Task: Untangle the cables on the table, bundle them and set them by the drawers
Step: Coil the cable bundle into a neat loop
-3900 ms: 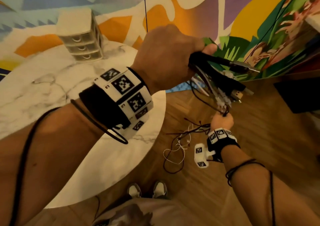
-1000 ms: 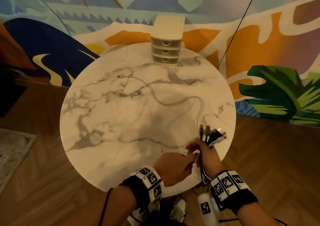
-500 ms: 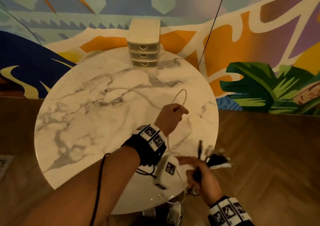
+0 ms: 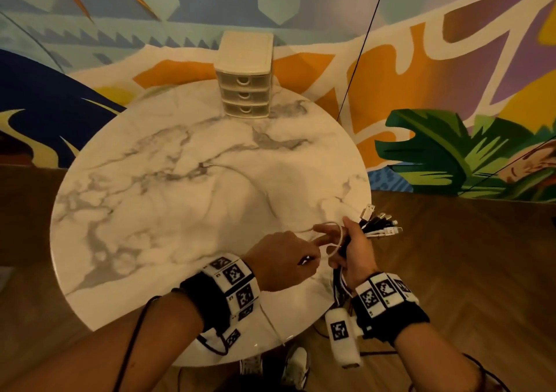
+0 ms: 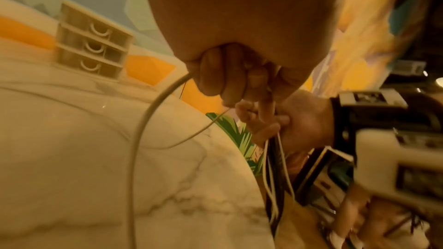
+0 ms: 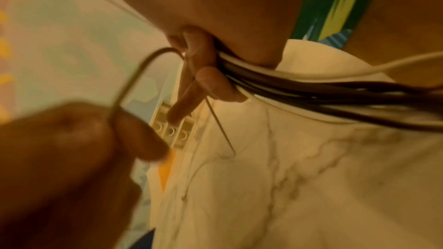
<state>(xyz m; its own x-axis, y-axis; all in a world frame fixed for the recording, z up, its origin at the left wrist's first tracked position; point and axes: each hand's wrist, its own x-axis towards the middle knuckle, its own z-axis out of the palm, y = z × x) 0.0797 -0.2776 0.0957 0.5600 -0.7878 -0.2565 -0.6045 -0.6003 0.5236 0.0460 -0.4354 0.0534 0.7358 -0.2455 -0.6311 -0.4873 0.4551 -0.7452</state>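
Note:
My right hand (image 4: 356, 248) grips a bundle of black and white cables (image 6: 311, 84) at the table's near right edge; their plugs (image 4: 380, 221) fan out past my fingers. My left hand (image 4: 285, 259) sits just left of it and pinches a thin white cable (image 5: 143, 124), which loops (image 4: 338, 241) over to the right hand. That cable's far part (image 4: 240, 175) trails across the marble table (image 4: 150, 211) toward the middle. The small beige drawers (image 4: 245, 75) stand at the table's far edge, also seen in the left wrist view (image 5: 93, 44).
The round table is bare apart from the white cable. A painted mural wall (image 4: 451, 75) rises behind it. Wooden floor (image 4: 466, 256) lies to the right, and my shoes (image 4: 296, 364) show below the near edge. A thin black cord (image 4: 361, 45) hangs before the wall.
My left hand has come back from the table's middle to the right hand, drawing the white cable into a loop there. The right hand with the bundle has risen slightly over the table edge.

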